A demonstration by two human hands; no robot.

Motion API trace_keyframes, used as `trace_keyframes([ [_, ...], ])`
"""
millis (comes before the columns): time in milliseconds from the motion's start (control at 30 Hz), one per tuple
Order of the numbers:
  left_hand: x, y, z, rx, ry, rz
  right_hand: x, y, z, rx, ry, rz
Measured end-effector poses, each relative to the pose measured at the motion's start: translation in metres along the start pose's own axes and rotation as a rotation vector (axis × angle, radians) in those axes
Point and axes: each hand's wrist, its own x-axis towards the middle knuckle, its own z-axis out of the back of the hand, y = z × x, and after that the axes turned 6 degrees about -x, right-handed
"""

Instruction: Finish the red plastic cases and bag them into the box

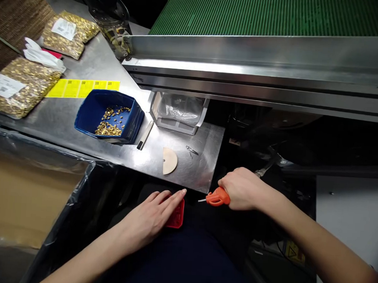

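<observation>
My left hand lies over a small red tray in front of my lap. Its fingers reach along the tray's far side and hide much of it; the thumb is out of sight. Closed around an orange air blow gun is my right hand, just off the corner of the metal table. The gun's thin nozzle points left toward the tray, a short gap away. A metal fitting shows behind the right fist. On the table nearby lie a pale half-round disc and a small metal pin-like part.
A blue bin holds small brass-coloured pieces, beside a white-handled tool. A grey bin with clear plastic stands under the metal rail of a green ribbed conveyor. Bags of brass parts and yellow labels lie left.
</observation>
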Motion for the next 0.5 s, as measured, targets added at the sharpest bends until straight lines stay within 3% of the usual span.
trace_keyframes([
  [133,0.009,-0.007,0.003,0.053,0.072,-0.022,0.004,0.002,-0.007,0.004,0.065,0.042],
  [233,-0.002,-0.003,0.006,-0.079,-0.006,0.028,0.001,-0.018,-0.025,-0.036,-0.109,0.015],
  [333,-0.013,0.005,0.0,-0.48,-0.171,0.173,0.004,-0.06,-0.051,-0.182,-0.323,-0.104],
  [500,-0.005,0.001,-0.021,-1.308,-0.454,0.355,0.05,-0.126,-0.086,-0.279,-0.3,-0.256],
])
